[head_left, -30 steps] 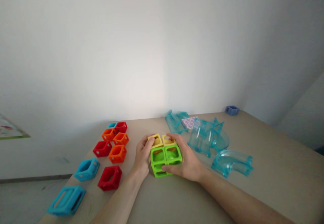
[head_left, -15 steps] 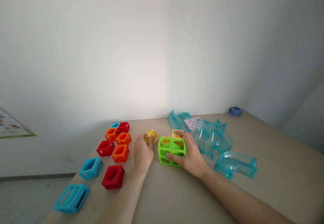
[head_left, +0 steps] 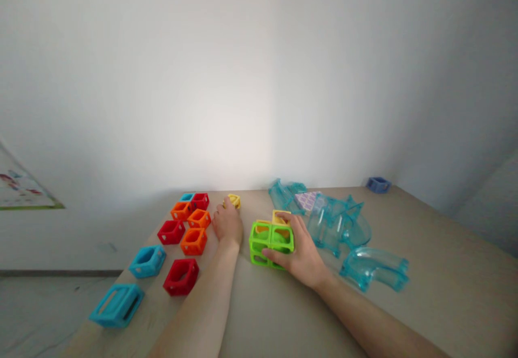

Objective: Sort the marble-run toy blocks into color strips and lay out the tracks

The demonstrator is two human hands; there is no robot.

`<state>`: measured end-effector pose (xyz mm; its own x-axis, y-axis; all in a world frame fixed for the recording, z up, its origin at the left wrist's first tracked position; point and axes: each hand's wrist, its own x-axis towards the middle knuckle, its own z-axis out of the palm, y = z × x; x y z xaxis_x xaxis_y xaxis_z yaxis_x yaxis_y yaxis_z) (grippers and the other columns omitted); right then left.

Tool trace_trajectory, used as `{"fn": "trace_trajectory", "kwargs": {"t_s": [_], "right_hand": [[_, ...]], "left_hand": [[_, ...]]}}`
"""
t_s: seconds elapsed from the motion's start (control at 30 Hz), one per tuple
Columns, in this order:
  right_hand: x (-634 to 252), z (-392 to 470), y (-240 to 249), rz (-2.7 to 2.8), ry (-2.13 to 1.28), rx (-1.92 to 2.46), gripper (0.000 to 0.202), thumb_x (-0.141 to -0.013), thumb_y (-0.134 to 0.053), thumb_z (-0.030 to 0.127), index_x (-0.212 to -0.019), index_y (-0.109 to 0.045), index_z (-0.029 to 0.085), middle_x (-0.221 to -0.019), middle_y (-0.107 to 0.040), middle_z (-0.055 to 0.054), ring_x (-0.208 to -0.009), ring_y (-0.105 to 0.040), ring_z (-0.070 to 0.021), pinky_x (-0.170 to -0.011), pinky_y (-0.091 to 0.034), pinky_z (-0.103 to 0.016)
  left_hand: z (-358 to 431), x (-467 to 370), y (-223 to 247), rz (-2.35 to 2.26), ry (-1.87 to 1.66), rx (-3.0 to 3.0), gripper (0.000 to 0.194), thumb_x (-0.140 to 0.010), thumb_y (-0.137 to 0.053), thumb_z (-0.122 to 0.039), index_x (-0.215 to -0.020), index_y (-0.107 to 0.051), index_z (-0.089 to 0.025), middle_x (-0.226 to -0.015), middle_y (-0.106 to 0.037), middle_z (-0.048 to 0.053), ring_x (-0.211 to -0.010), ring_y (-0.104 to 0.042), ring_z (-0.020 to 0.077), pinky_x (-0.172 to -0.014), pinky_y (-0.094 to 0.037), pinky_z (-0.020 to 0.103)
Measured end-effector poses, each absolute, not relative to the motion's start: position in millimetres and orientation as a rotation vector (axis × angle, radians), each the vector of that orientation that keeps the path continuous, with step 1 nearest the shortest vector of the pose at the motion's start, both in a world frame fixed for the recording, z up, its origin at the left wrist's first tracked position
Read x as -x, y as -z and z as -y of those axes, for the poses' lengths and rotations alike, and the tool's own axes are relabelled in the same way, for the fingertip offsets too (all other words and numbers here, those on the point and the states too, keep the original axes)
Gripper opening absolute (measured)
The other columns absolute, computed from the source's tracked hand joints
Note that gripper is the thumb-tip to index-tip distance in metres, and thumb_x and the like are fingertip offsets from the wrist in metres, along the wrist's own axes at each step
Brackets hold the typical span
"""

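Note:
My left hand (head_left: 227,224) reaches toward the wall, its fingers closed on a small yellow cube block (head_left: 234,201); the fingers partly cover that piece. Around the right side of a bright green open-frame block structure (head_left: 270,239) my right hand (head_left: 302,255) is wrapped, thumb on the near face and fingers over the top. The structure rests on the table. Attached or close behind it are yellow frame blocks (head_left: 280,216), partly hidden by the green part and my fingers.
Left of my left arm stand red (head_left: 181,277), orange (head_left: 194,241) and light blue (head_left: 148,261) cube blocks. Clear teal track pieces (head_left: 340,223) and a curved one (head_left: 376,269) lie at right. A purple patterned piece (head_left: 309,200) and a dark blue block (head_left: 379,184) sit farther back.
My left hand has moved away from the green structure, farther back and slightly left, with the yellow block. My right hand keeps its hold on the green structure.

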<state>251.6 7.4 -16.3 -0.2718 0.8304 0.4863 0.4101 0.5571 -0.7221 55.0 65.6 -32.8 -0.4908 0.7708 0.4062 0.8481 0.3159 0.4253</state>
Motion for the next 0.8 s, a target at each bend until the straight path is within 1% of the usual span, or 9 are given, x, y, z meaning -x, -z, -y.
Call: {"fn": "trace_trajectory", "kwargs": {"t_s": [0.13, 0.27, 0.33, 0.4, 0.5, 0.57, 0.6, 0.7, 0.8], "right_hand": [[-253.5, -7.5, 16.4, 1.891, -0.600, 0.995, 0.070, -0.066, -0.080, 0.038, -0.126, -0.043, 0.028, -0.121, -0.049, -0.006, -0.114, -0.053, -0.0255, -0.100, -0.045, -0.043], [-254.3, -6.9, 15.1, 1.897, -0.613, 0.983, 0.072, -0.066, -0.080, 0.037, -0.127, -0.042, 0.028, -0.121, -0.048, -0.006, -0.113, -0.052, -0.0253, -0.100, -0.044, -0.044], [-254.4, -6.3, 14.3, 1.893, -0.617, 0.988, 0.073, -0.066, -0.080, 0.037, -0.127, -0.042, 0.027, -0.121, -0.048, -0.006, -0.113, -0.052, -0.0252, -0.100, -0.044, -0.043], [-254.3, -6.1, 13.8, 1.892, -0.627, 0.993, 0.073, -0.066, -0.080, 0.038, -0.127, -0.042, 0.027, -0.121, -0.048, -0.006, -0.113, -0.051, -0.0252, -0.100, -0.044, -0.043], [-254.6, -7.6, 14.3, 1.902, -0.647, 0.978, 0.074, -0.066, -0.080, 0.039, -0.128, -0.041, 0.026, -0.122, -0.047, -0.007, -0.115, -0.050, -0.0260, -0.101, -0.043, -0.043], [-255.1, -9.8, 15.5, 1.908, -0.652, 0.954, 0.075, -0.067, -0.080, 0.040, -0.129, -0.040, 0.025, -0.123, -0.046, -0.008, -0.117, -0.048, -0.0266, -0.101, -0.042, -0.044], [-255.5, -11.1, 16.3, 1.906, -0.653, 0.947, 0.075, -0.068, -0.079, 0.040, -0.130, -0.039, 0.025, -0.124, -0.046, -0.008, -0.118, -0.048, -0.0269, -0.101, -0.042, -0.044], [-257.2, -14.6, 18.0, 1.882, -0.649, 0.963, 0.075, -0.069, -0.078, 0.039, -0.130, -0.039, 0.025, -0.123, -0.046, -0.008, -0.118, -0.047, -0.0269, -0.102, -0.041, -0.044], [-258.7, -16.3, 18.6, 1.877, -0.651, 0.977, 0.076, -0.068, -0.079, 0.037, -0.130, -0.038, 0.026, -0.124, -0.045, -0.008, -0.118, -0.047, -0.0261, -0.102, -0.041, -0.044]], "left_hand": [[-68.3, -58.4, 31.2, 2.466, 1.063, 1.476, 0.038, -0.085, -0.054, -0.027, -0.121, -0.052, -0.014, -0.108, -0.060, 0.022, -0.102, -0.058, 0.0362, -0.084, -0.042, 0.046], [-66.1, -59.4, 28.5, 2.471, 1.324, 1.394, 0.049, -0.080, -0.060, -0.027, -0.125, -0.049, -0.012, -0.118, -0.055, 0.024, -0.113, -0.052, 0.0386, -0.092, -0.038, 0.050], [-59.9, -60.0, 29.8, 2.462, 1.512, 1.362, 0.048, -0.079, -0.059, -0.025, -0.125, -0.048, -0.013, -0.120, -0.055, 0.021, -0.112, -0.054, 0.0339, -0.093, -0.041, 0.046], [-47.1, -63.2, 33.9, 2.445, 1.703, 1.374, 0.038, -0.082, -0.054, -0.027, -0.118, -0.053, -0.016, -0.113, -0.062, 0.015, -0.102, -0.060, 0.0263, -0.087, -0.046, 0.039], [-17.7, -74.0, 40.3, 2.330, 2.072, 1.593, 0.030, -0.087, -0.048, -0.037, -0.106, -0.060, -0.018, -0.097, -0.069, 0.007, -0.088, -0.066, 0.0205, -0.077, -0.051, 0.030], [0.5, -81.7, 40.1, 1.964, 2.662, 1.970, 0.034, -0.087, -0.050, -0.041, -0.106, -0.063, -0.016, -0.099, -0.070, 0.009, -0.091, -0.066, 0.0225, -0.077, -0.051, 0.031], [7.0, -84.3, 38.4, 1.841, 2.756, 2.164, 0.035, -0.086, -0.053, -0.041, -0.107, -0.064, -0.015, -0.101, -0.070, 0.009, -0.093, -0.065, 0.0229, -0.078, -0.051, 0.031], [12.6, -84.7, 30.9, 1.693, 2.711, 2.515, 0.037, -0.084, -0.061, -0.040, -0.111, -0.065, -0.015, -0.106, -0.070, 0.010, -0.096, -0.064, 0.0236, -0.083, -0.049, 0.032], [6.1, -78.9, 28.1, 1.771, 2.631, 2.546, 0.041, -0.079, -0.068, -0.042, -0.110, -0.065, -0.015, -0.107, -0.069, 0.011, -0.098, -0.064, 0.0249, -0.083, -0.049, 0.032]]}}
